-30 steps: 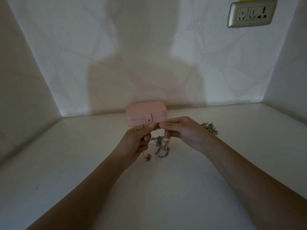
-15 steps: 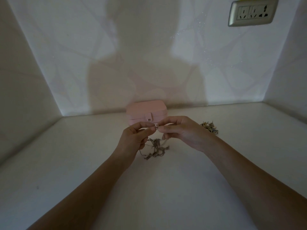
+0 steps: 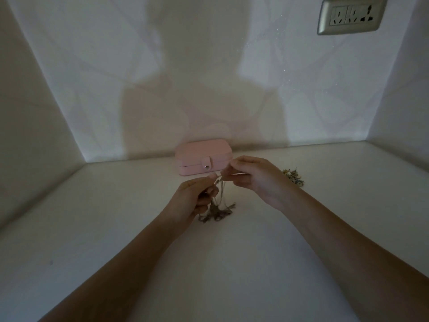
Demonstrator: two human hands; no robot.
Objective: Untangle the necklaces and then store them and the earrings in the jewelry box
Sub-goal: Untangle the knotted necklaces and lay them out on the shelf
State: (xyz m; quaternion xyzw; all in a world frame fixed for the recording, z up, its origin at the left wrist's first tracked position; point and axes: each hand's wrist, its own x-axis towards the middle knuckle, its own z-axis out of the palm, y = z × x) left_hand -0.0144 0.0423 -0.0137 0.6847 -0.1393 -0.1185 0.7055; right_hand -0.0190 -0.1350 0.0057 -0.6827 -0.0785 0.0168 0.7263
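dim white surface [image 3: 116,228] is carrying closed jewelry box [image 3: 204,154] at back | left hand [image 3: 192,201] and right hand [image 3: 255,180] are pinching necklaces [image 3: 217,212] with fingers [image 3: 234,162] clamped on strands, tangle trailing onto surface | judging: loosening slowly is beating tugging

Single head view, wide-angle, facing forward and down along both forearms onto the table [image 3: 92,228]. Left hand [image 3: 192,198] and right hand [image 3: 253,180] sit near, mid-frame. Back wall [image 3: 209,66] fills the top, socket [image 3: 350,16] upper right.

Dim, person's shadow on wall [image 3: 209,66] (edges warped).
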